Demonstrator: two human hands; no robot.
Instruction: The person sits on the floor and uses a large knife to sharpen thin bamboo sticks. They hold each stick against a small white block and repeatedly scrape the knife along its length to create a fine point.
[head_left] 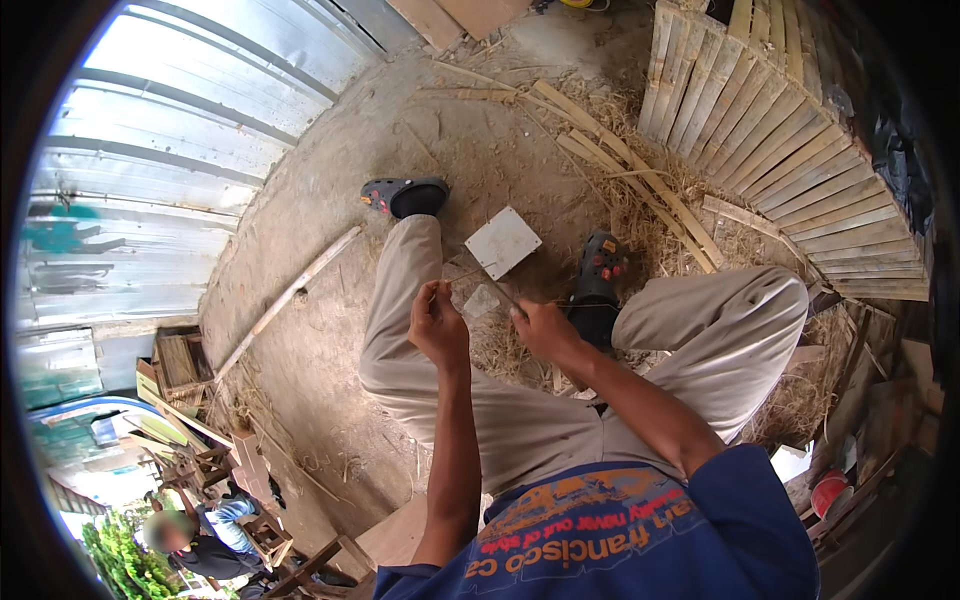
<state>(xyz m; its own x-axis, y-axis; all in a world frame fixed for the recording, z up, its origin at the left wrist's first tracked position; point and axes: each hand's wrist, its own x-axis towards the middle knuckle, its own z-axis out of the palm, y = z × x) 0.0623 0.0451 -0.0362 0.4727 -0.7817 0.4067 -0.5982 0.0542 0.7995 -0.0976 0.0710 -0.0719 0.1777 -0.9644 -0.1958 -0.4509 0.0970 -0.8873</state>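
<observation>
My left hand [437, 322] is closed in a pinch in front of my left knee. A thin light strip seems to stick out from its fingertips, too small to name surely. My right hand [543, 330] is wrapped round the handle of a narrow, dark knife-like tool [505, 296]. Its tip points up and left, toward the space between my hands. Just beyond lies a white square box or block [503, 243] on the ground between my feet. A small pale flat piece [482, 301] rests nearer, between my hands.
Long wooden strips [640, 175] lie on shavings to the right, near a slatted wooden stack [770, 140]. A long pole [285, 305] lies left, by a corrugated metal wall [180, 120]. Another person [205, 540] sits at the lower left. A red bucket [830, 494] stands right.
</observation>
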